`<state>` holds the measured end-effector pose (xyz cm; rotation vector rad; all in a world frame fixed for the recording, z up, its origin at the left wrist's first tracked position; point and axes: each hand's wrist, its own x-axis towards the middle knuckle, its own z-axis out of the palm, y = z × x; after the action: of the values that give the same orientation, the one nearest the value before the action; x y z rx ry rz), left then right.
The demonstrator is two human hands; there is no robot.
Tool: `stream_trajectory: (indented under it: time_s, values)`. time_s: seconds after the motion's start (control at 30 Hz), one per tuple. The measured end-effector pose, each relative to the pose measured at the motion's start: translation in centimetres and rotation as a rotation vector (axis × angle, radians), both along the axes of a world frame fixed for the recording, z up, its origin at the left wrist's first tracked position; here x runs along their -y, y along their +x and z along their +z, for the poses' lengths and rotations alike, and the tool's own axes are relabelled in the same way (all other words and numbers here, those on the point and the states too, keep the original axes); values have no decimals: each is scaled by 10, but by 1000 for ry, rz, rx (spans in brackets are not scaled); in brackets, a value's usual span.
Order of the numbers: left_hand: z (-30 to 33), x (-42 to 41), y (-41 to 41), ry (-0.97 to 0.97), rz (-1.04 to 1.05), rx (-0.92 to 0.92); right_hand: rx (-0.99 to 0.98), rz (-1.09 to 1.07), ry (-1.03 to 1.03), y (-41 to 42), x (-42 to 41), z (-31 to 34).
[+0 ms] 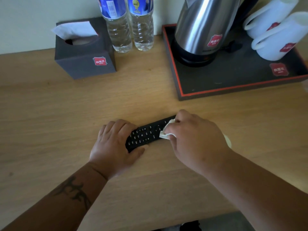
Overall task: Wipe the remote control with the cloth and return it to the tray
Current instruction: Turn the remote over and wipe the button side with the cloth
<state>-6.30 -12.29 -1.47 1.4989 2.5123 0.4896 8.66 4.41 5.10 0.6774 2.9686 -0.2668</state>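
Observation:
A black remote control (146, 135) lies buttons-up on the wooden table, slanting from lower left to upper right. My left hand (115, 145) grips its near left end, thumb under the front edge and fingers over the back. My right hand (195, 139) presses a small white cloth (166, 133) onto the remote's right half and hides that end. The dark tray (216, 90) with a red inner rim sits at the back right, apart from the remote.
On the tray stand a steel kettle (203, 25) and two white cups (276, 37). A dark tissue box (83, 52) and two water bottles (130, 24) stand at the back by the wall. The table's front edge runs just below my forearms.

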Motion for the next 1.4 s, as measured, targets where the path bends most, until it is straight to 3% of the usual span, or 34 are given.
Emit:
stream_trajectory:
  time_s: [0.1,0.23,0.5,0.67,0.93,1.1,1.4]
  values:
    - [0,1,0,-8,0,-6,21,10,-33,4,-4,8]
    - [-1,-1,0,-7,25,-17,-164,-48,-59,-22,-3,5]
    - [-3,-1,1,28,32,-31,-249,-79,-116,-10,9,-17]
    - [-4,0,1,31,31,-27,-247,-231,-46,4,-20,-17]
    - [-3,-2,1,30,27,-24,-167,-261,5,7,-30,-5]
    - [-4,-1,1,40,50,-43,-202,-72,-34,-17,15,-13]
    - [-1,-2,3,27,68,-19,-245,-223,-31,35,-16,-26]
